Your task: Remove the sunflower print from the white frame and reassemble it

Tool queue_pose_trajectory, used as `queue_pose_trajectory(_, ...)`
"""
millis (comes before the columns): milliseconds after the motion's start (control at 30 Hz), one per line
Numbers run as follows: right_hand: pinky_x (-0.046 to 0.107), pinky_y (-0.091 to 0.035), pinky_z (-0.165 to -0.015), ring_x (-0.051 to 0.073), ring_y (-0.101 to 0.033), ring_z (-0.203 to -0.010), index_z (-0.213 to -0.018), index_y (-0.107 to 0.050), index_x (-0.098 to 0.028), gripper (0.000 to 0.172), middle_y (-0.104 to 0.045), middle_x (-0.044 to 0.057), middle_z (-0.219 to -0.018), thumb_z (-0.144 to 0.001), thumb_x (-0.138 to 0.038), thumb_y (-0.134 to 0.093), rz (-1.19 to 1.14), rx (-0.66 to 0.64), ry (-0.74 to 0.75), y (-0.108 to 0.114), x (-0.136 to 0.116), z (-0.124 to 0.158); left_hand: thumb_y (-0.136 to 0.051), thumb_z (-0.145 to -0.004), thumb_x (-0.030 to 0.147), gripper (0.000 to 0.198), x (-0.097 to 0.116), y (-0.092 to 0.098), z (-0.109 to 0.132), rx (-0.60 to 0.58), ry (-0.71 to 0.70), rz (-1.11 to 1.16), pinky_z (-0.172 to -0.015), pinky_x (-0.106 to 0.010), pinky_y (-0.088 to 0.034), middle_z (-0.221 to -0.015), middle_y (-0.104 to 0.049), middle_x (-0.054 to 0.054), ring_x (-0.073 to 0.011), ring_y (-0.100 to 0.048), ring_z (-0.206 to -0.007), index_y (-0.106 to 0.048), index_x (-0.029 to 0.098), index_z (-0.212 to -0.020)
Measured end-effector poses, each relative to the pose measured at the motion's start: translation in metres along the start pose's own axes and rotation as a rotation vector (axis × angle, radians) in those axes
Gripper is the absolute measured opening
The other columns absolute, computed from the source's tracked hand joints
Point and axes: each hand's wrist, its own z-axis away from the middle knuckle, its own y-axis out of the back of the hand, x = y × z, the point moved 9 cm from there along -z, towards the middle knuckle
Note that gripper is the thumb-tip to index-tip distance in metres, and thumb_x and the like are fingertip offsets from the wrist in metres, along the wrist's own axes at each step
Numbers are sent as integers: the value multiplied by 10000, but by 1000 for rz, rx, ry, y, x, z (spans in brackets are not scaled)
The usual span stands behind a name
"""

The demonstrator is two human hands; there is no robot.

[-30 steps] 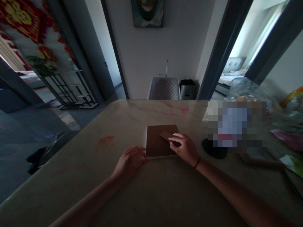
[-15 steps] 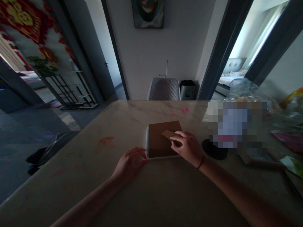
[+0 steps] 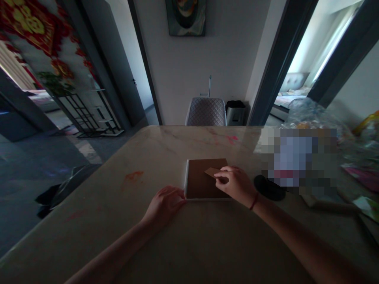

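Note:
A white-edged picture frame [image 3: 187, 179], back up, lies flat on the marble-patterned table [image 3: 160, 157]. Its brown backing board [image 3: 197, 187] sits within the white rim. My right hand [image 3: 235, 183] pinches a small brown flap [image 3: 211, 172] over the board between thumb and fingers; whether the flap joins the board is hidden by the hand. At the frame's near left corner, my left hand [image 3: 166, 201] has its fingers and thumb closed round the edge, its wrist low over the tabletop.
A black round object [image 3: 269, 187] stands right of my right hand, beside a blurred-out patch. Clear plastic bags [image 3: 310, 112] crowd the table's right side. Beyond the far edge are a quilted grey chair [image 3: 206, 111] and a bin [image 3: 235, 113].
The backing board, raised at its far side before, has come down into the white frame. My right hand has lowered with the flap. The left hand keeps to the corner.

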Motion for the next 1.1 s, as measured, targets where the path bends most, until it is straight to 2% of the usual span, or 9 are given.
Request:
queue_pose_trajectory(167, 295, -468, -728, 155, -599, -732, -785, -707, -226, 161, -664, 40, -786, -696, -213, -573, -18, -8, -5, -1, -1, 0, -547, -788, 347, 168, -3, -5, 2, 30, -48, -46, -969, -445, -380, -994, -671, -7, -208, -556, -1049, -621, 247, -901)
queue_pose_trajectory(367, 298, -463, -747, 165, -595, -779, -777, -709, -222, 164, -657, 52, -805, -678, -194, -581, 7, 5, 1, -5, -5, 3, -548, -783, 361, 219, -12, -10, 4, 25, 0, -91, -940, -464, -421, -1145, -610, -44, -241, -527, -1102, -633, 249, -950)
queue_pose_trajectory(567, 310, -458, -769, 171, -591, -820, -799, -702, -224, 172, -651, 62, -860, -687, -193, -575, 6, 31, 13, -11, -4, 7, -545, -780, 402, 230, -15, -10, 7, 32, 38, -95, -910, -435, -454, -1120, -622, -26, -246, -522, -1103, -628, 257, -937)
queue_pose_trajectory(733, 322, -464, -769, 182, -590, -841, -834, -697, -232, 193, -648, 64, -901, -701, -206, -560, -10, 55, 14, -15, -1, 13, -515, -807, 395, 307, -10, -11, 6, 25, -20, -111, -918, -450, -439, -1079, -644, -31, -231, -551, -1066, -589, 249, -1067)
queue_pose_trajectory(867, 333, -456, -792, 189, -580, -882, -858, -689, -241, 202, -643, 60, -930, -718, -212, -547, -16, 62, 3, -17, 1, 18, -479, -838, 365, 252, -1, -13, 3, -2, -122, -106, -941, -457, -411, -1015, -673, -32, -213, -579, -1024, -637, 238, -988)
queue_pose_trajectory(967, 345, -443, -817, 191, -567, -910, -902, -675, -238, 215, -635, 60, -958, -740, -235, -535, -17, 47, -6, -17, 1, 20, -516, -814, 379, 251, -1, -9, 1, 30, -103, -105, -917, -451, -431, -1025, -668, -51, -224, -568, -1040, -651, 220, -953)
queue_pose_trajectory(1100, 372, -422, -863, 197, -556, -940, -996, -645, -222, 289, -630, 67, -974, -775, -358, -518, -21, -3, -5, -19, 5, 17, -544, -797, 366, 230, -1, -8, 1, 35, -93, -102, -921, -446, -430, -1101, -634, -58, -222, -544, -1075, -649, 218, -938)
